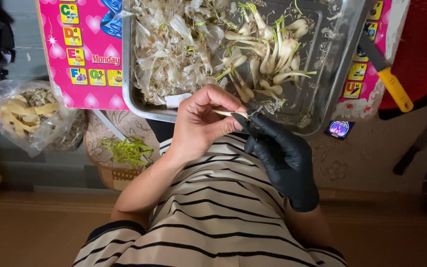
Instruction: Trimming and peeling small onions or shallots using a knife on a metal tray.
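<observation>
Our bare left hand (pixel 201 123) pinches 1 thin bulb (pixel 229 113), gloved right hand (pixel 277 148) grips a knife (pixel 245 123); beyond our fingers, the tray (pixel 337 39) has many peels (pixel 169 44) and some unpeeled bulbs (pixel 273 54).

A pink, brightly printed board with small picture squares (pixel 82 54) is laid flat as the work surface. On it a rectangular metal tray (pixel 322 106) is set, heaped with pale papery peelings and white green-stemmed bulbs. A yellow-handled knife (pixel 389 81) is rested at the board's right edge. Beside the board, a clear plastic bag of pale yellow pieces (pixel 28 116) is placed on the floor.
</observation>
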